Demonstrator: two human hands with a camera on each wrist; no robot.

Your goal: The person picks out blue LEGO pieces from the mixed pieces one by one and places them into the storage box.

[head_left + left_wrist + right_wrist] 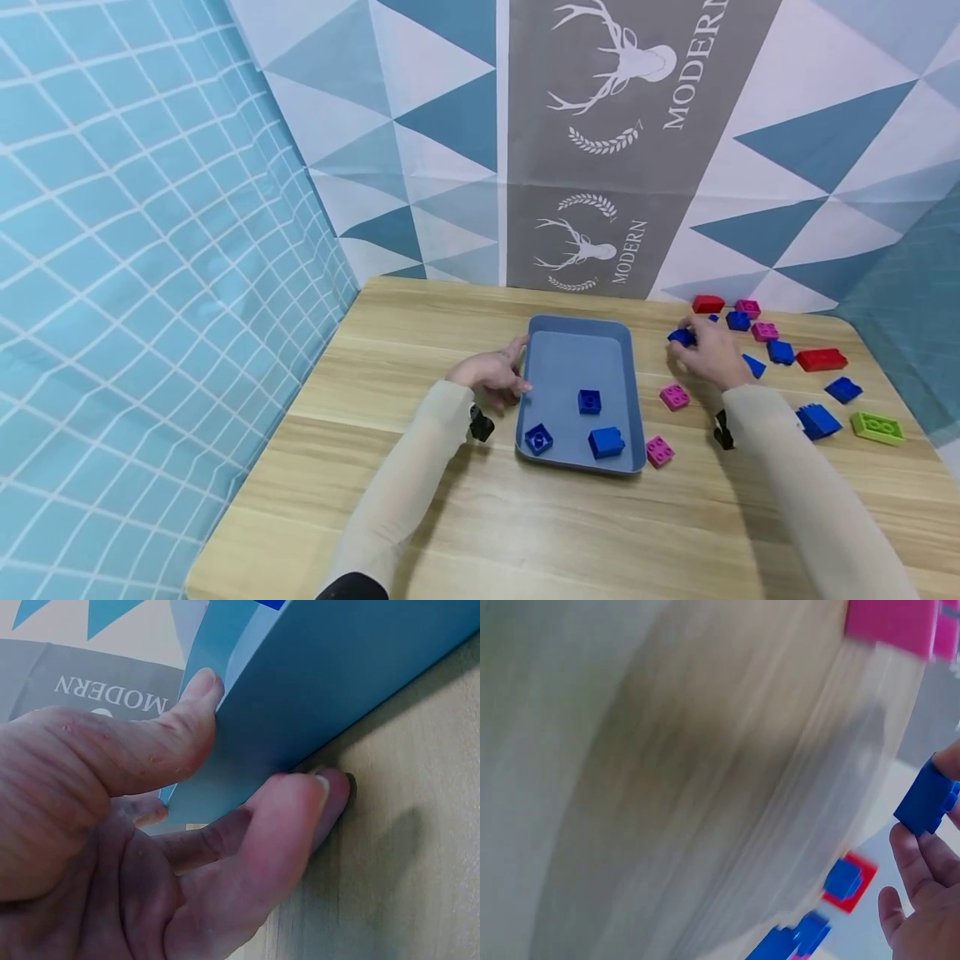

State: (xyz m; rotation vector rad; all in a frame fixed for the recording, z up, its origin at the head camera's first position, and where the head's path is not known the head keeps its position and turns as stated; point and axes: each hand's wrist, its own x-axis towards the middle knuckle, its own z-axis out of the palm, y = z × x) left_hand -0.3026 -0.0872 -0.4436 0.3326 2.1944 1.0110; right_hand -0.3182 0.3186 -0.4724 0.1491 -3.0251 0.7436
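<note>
Right hand (708,354) pinches studded blue plastic brick (680,337), left hand (489,372) loosely spread, touching left side of smooth round-cornered tray (562,358)

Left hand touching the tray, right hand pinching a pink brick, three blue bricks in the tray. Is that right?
Not quite: the right hand pinches a blue brick, not a pink one, as the right wrist view shows. The left hand touches the tray, which holds three blue bricks.
</note>
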